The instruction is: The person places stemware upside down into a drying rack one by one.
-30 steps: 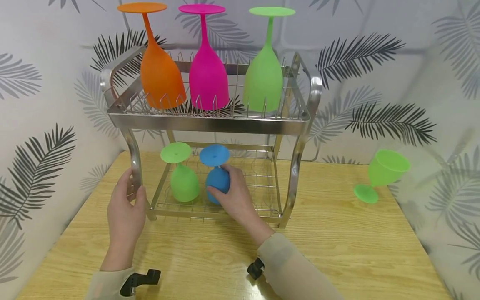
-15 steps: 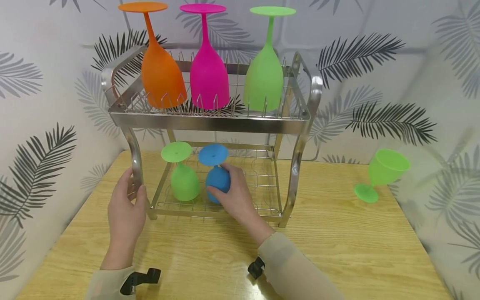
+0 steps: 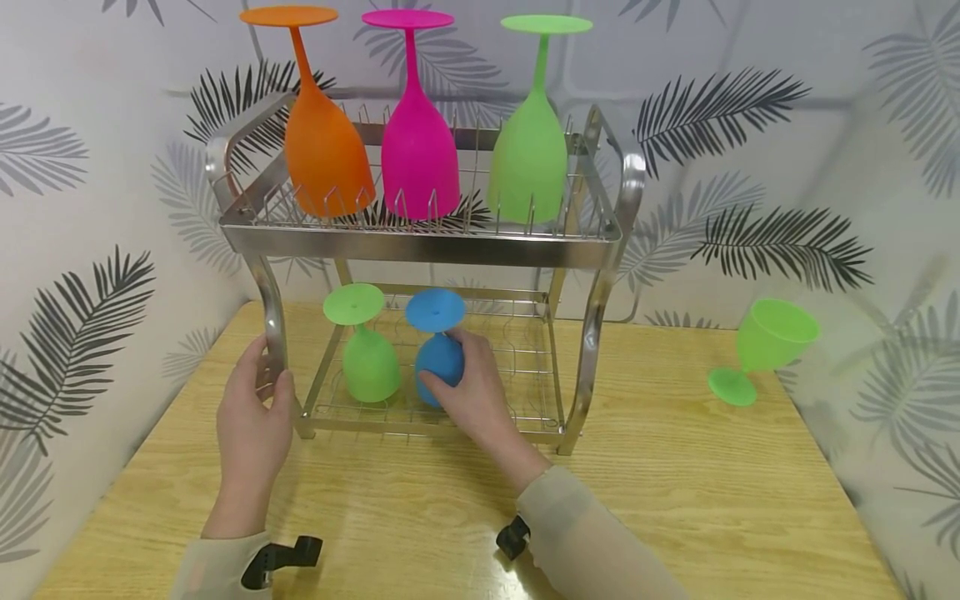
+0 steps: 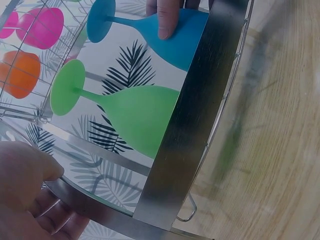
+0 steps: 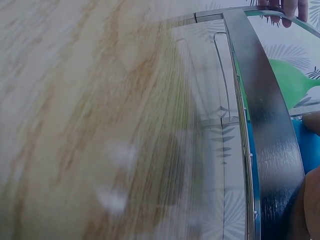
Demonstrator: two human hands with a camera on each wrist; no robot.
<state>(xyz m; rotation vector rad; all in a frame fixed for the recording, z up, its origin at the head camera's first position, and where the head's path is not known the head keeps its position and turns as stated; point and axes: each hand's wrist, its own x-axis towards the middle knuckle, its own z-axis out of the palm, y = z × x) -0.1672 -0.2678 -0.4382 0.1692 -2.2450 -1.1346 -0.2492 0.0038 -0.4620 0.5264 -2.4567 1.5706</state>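
Observation:
My right hand (image 3: 478, 392) grips the bowl of an upside-down blue goblet (image 3: 441, 358) on the lower tier of a metal dish rack (image 3: 420, 247). In the left wrist view, a finger lies across the blue goblet (image 4: 182, 35), just behind the rack's lower front rail (image 4: 192, 105). Left of it stands an upside-down green goblet (image 3: 371, 367), apart from my hand. My left hand (image 3: 253, 425) holds the rack's left front post (image 3: 272, 321), with the thumb on one side and fingers on the other. The blue goblet's rim is hidden by the front rail in both wrist views.
Orange (image 3: 326, 154), pink (image 3: 420, 158) and light green (image 3: 528, 158) goblets stand upside down on the upper tier. Another green goblet (image 3: 772, 337) stands upright on the wooden table (image 3: 690, 467) at the right. A leaf-patterned wall covering (image 3: 750, 167) rises behind the rack.
The blue goblet's foot shifted slightly left, then right again, and the bowl now sits a little further right with my right hand. My left hand stays on the post.

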